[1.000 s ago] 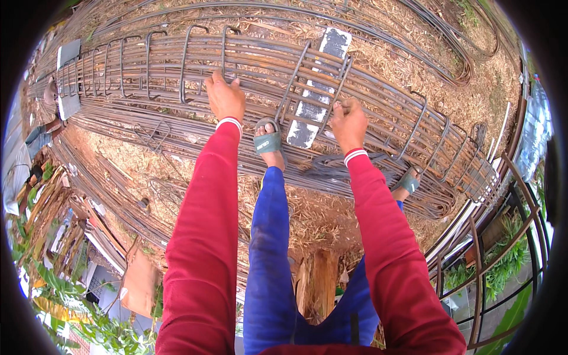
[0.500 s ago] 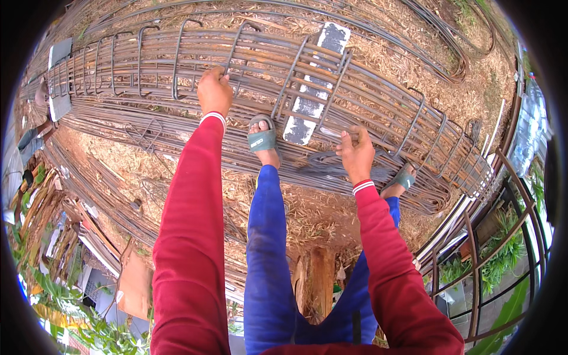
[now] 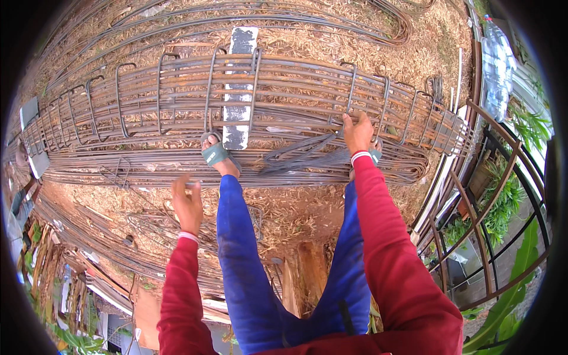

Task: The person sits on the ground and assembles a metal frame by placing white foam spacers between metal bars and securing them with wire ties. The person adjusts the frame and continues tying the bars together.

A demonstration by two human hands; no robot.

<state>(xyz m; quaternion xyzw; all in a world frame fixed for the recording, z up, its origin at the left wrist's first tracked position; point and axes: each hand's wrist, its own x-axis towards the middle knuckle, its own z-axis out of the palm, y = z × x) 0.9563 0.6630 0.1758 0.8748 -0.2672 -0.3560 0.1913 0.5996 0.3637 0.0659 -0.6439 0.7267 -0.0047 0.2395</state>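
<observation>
My right hand is at the near side of a long rebar cage, its fingers closed around the lower end of a bent steel stirrup. My left hand is off the cage, in the air over the ground left of my leg, with its fingers apart and nothing in it. Several stirrups loop around the rusty long bars of the cage. A dark bundle of thin wire lies on the bars between my sandalled feet.
A black-and-white painted block crosses under the cage, beside my left foot. More loose rebar runs along the near side. Bent bars lie beyond. A metal frame stands at right, near plastic bottles.
My left hand has let go of the cage and come back toward me, downward. My right hand has reached forward to the stirrup. The view has shifted to the right along the cage.
</observation>
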